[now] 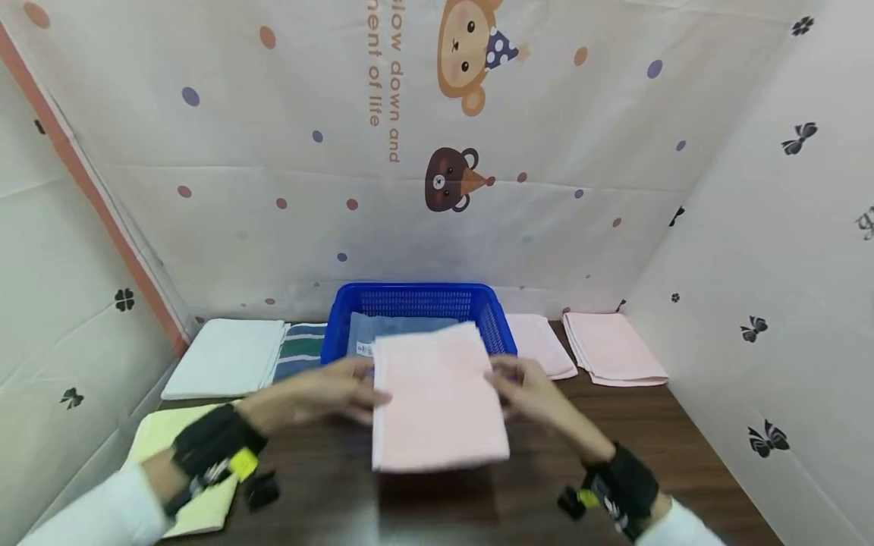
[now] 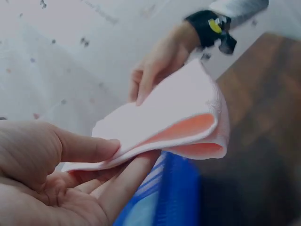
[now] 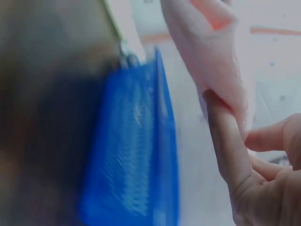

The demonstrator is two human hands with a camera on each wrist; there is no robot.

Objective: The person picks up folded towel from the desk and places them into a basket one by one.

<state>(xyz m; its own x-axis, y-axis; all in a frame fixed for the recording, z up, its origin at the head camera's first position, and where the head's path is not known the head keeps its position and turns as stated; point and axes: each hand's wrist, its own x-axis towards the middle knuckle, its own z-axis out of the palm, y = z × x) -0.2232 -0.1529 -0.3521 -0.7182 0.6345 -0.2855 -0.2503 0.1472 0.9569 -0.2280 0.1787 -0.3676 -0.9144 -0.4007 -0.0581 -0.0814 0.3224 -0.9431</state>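
A folded pale pink towel point(image 1: 437, 402) is held up in front of the blue plastic basket point(image 1: 504, 322). My left hand point(image 1: 334, 390) pinches its left edge, thumb on top and fingers underneath, as the left wrist view shows. On the opposite edge my right hand point(image 1: 526, 383) pinches the towel between thumb and fingers. The towel's layered folds point(image 2: 197, 136) face the left wrist camera, slightly parted. Inside the basket lies a folded grey-blue towel point(image 1: 396, 327) with a white label, partly hidden behind the pink one.
Left of the basket lie a folded white towel point(image 1: 228, 356) and a green-and-blue striped towel point(image 1: 300, 349). A yellow towel point(image 1: 208, 516) lies nearer, partly under my left forearm. Two pink towels, one beside the basket point(image 1: 539, 345) and one farther right point(image 1: 614, 347), rest on the dark wooden table point(image 1: 655, 440).
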